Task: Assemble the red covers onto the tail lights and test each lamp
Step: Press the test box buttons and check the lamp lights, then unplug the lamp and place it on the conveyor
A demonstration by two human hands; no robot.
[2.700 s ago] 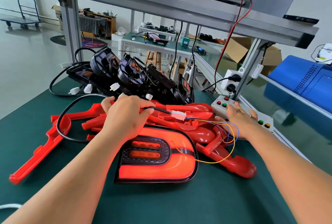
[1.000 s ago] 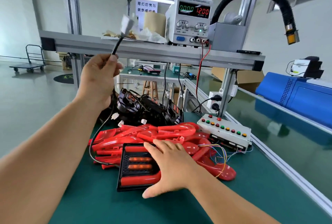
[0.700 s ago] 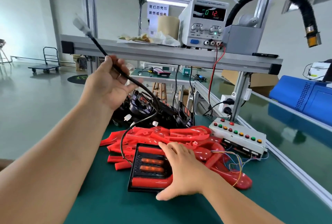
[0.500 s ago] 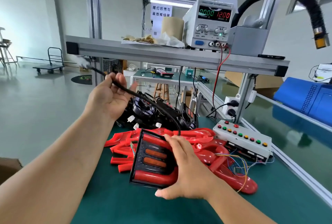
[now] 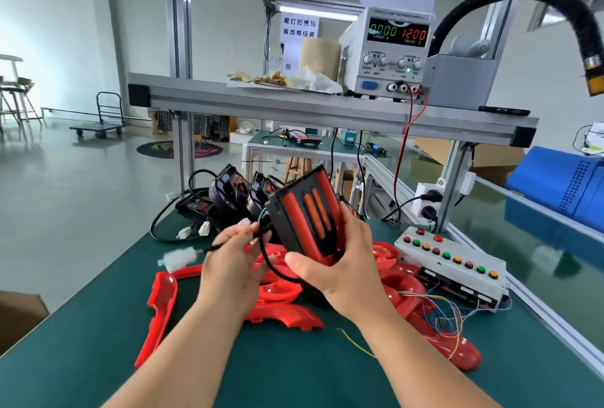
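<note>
My right hand [image 5: 340,260] grips an assembled tail light [image 5: 307,214], black housing with red cover, lifted above the bench and tilted upright. Its lamps are unlit. My left hand [image 5: 232,263] holds the light's black cable [image 5: 264,250] close to the housing; the white plug [image 5: 178,258] dangles out to the left. Several loose red covers [image 5: 163,303] lie on the green mat under my hands. Black tail light housings [image 5: 225,195] with white connectors are piled behind.
A white test box with coloured buttons [image 5: 454,263] and loose coloured wires [image 5: 438,309] sits at right. The power supply [image 5: 392,51] on the upper shelf [image 5: 294,103] reads 12.00 V. A black flexible hose [image 5: 523,2] arches overhead right. The bench edge runs along the left.
My right hand has raised the tail light off the mat and turned it upright. My left hand came down from overhead with the cable to beside the housing. The lamps went dark after unplugging.
</note>
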